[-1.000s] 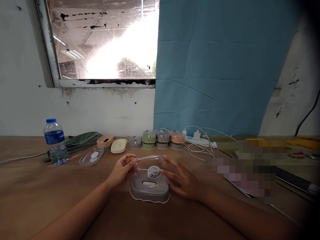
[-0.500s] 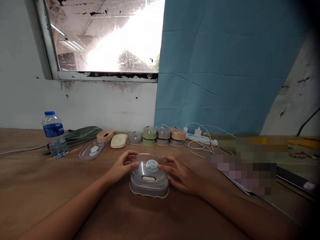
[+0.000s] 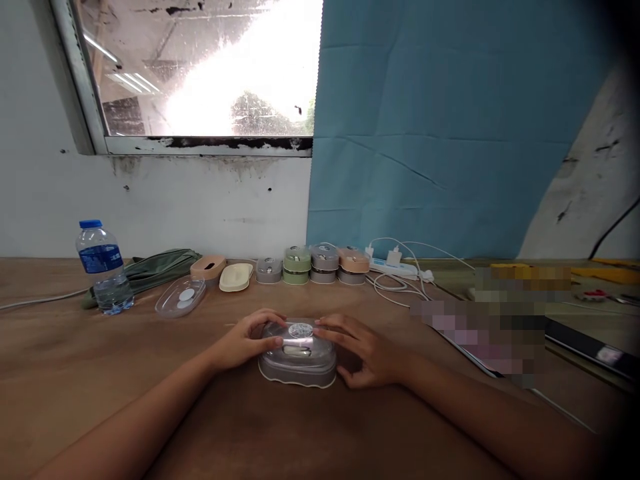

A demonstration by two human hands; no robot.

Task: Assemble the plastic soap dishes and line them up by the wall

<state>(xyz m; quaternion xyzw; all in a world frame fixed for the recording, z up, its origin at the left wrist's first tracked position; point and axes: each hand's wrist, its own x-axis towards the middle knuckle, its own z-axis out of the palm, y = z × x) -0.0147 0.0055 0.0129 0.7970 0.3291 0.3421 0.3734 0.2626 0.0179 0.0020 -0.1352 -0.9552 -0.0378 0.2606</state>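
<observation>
A grey box point(image 3: 297, 375) with a wavy pale rim at its foot sits on the brown table in front of me. Over it lies a clear plastic lid point(image 3: 324, 348) bearing a round printed sticker point(image 3: 301, 330) and a small oval slot. My left hand point(image 3: 250, 340) holds the lid's left side, thumb on top and fingers curled round the far edge. On the other side my right hand point(image 3: 370, 352) is curved over the lid's right edge, fingertips on its top and thumb by the box's right corner. Whether the lid's far edge is seated is hidden.
At the back stand several small stacked boxes, including a green one point(image 3: 297, 265) and an orange one point(image 3: 354, 260). Left are a loose clear lid point(image 3: 173, 300), a cream lid point(image 3: 236, 277) and a water bottle point(image 3: 105, 277). White cables point(image 3: 393, 283) lie right of them.
The clear lid has come down from a raised tilt to lie flatter on the grey box. Both hands have moved with it, and the view has shifted slightly.
</observation>
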